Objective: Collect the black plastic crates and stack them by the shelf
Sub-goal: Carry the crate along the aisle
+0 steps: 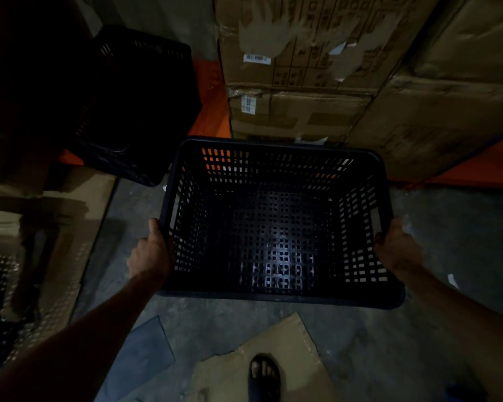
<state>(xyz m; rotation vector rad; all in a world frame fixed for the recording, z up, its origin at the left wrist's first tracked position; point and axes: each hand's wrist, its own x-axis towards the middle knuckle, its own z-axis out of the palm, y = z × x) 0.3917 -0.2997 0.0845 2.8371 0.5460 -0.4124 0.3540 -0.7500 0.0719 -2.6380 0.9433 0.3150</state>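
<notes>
1. Holding a black plastic crate (279,224) above the concrete floor (447,227), mouth up, long axis running left to right across the view.
2. Left hand (150,253) closed around the left rim; right hand (395,248) closed around the right rim, each grip wrapped on the edge.
3. Far rim close to stacked cardboard boxes (299,68) on an orange shelf beam (212,105).
4. Second black crate (137,105) tilted at upper left, apart from the held one.
5. Open floor below; flattened cardboard (273,349) under a sandalled foot (263,375).
</notes>
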